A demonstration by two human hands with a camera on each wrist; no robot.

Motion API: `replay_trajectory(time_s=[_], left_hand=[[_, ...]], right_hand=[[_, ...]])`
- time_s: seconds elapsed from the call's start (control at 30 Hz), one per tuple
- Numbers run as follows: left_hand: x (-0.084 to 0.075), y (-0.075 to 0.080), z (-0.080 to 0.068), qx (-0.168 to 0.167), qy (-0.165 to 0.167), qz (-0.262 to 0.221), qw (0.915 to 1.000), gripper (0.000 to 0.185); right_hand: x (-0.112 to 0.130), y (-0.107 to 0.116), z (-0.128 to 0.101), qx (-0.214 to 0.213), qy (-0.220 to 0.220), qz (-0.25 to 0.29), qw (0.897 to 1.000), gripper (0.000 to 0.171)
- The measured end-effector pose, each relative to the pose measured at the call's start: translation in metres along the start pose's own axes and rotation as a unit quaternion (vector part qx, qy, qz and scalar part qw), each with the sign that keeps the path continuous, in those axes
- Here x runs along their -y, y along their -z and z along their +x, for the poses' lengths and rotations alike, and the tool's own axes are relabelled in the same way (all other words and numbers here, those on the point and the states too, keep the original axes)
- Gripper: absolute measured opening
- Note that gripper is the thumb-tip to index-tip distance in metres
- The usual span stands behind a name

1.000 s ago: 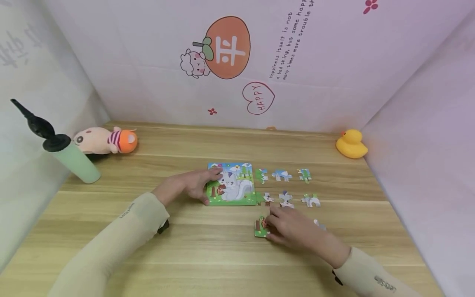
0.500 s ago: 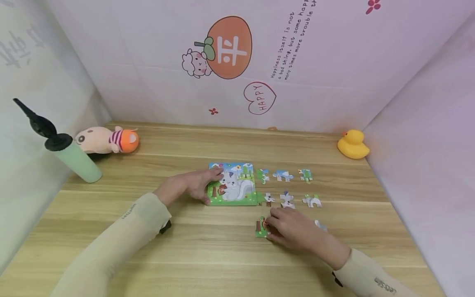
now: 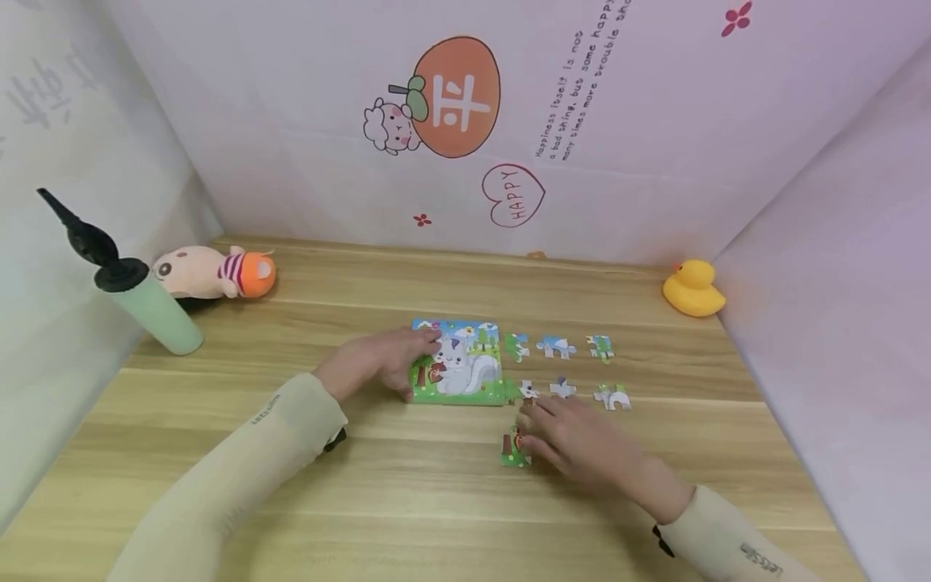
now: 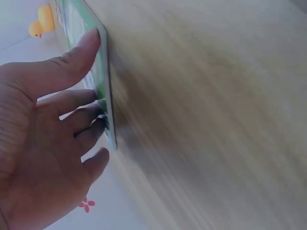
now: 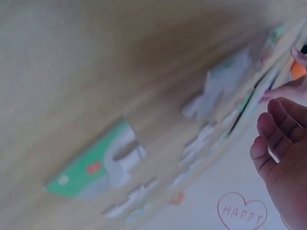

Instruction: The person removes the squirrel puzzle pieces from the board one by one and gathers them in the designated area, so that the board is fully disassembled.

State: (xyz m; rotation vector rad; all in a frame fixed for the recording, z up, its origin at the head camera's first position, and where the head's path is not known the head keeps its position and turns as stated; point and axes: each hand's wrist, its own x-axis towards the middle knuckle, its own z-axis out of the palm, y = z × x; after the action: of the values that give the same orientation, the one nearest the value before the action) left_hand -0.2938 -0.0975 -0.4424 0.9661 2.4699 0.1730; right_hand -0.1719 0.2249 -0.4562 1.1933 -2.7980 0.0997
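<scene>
My left hand [image 3: 385, 361] rests at the left side of a square puzzle picture board [image 3: 465, 376] showing a grey squirrel. In the left wrist view its thumb lies at the edge of the board [image 4: 107, 81], with the other fingers loosely bent beyond. Over the front row of jigsaw pieces, my right hand [image 3: 582, 444] hovers with relaxed fingers holding nothing. Its fingertips are close beside a green and brown jigsaw piece [image 3: 511, 450]. The right wrist view shows a green corner piece [image 5: 91, 167] and a grey-white piece [image 5: 225, 86] lying below that hand.
Several more jigsaw pieces lie in rows right of the board, among them a blue one [image 3: 556, 347] and a white-green one [image 3: 613, 397]. A yellow rubber duck [image 3: 693, 288] sits at the back right. At left are a plush toy [image 3: 211, 272] and a green pump [image 3: 156, 311].
My right hand has come off the green and brown piece and shifted slightly, now covering the piece seen earlier at its right. My left hand stays at the board.
</scene>
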Motion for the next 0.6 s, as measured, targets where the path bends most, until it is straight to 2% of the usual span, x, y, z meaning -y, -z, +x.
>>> replay_trajectory(time_s=[0.17,0.27,0.33,0.47,0.6], left_hand=[[-0.003,0.006,0.004,0.011,0.02,0.04,0.9989,0.095],[-0.004,0.012,0.008,0.004,0.031,0.061,0.9976,0.085],[-0.005,0.015,0.011,-0.006,0.038,0.057,0.9976,0.079],[-0.006,0.021,0.013,-0.043,0.032,0.052,0.9972,0.072],[-0.008,0.03,0.009,-0.114,-0.003,0.087,0.9897,0.077]], right_hand=[[-0.012,0.015,0.011,-0.007,-0.022,-0.002,1.0,0.039],[-0.023,0.029,0.022,-0.016,-0.045,0.004,0.999,0.044],[-0.031,0.038,0.031,-0.028,-0.055,0.015,0.998,0.046],[-0.038,0.056,0.047,-0.044,-0.061,0.055,0.996,0.05],[-0.036,0.066,0.058,-0.032,-0.053,0.063,0.996,0.056]])
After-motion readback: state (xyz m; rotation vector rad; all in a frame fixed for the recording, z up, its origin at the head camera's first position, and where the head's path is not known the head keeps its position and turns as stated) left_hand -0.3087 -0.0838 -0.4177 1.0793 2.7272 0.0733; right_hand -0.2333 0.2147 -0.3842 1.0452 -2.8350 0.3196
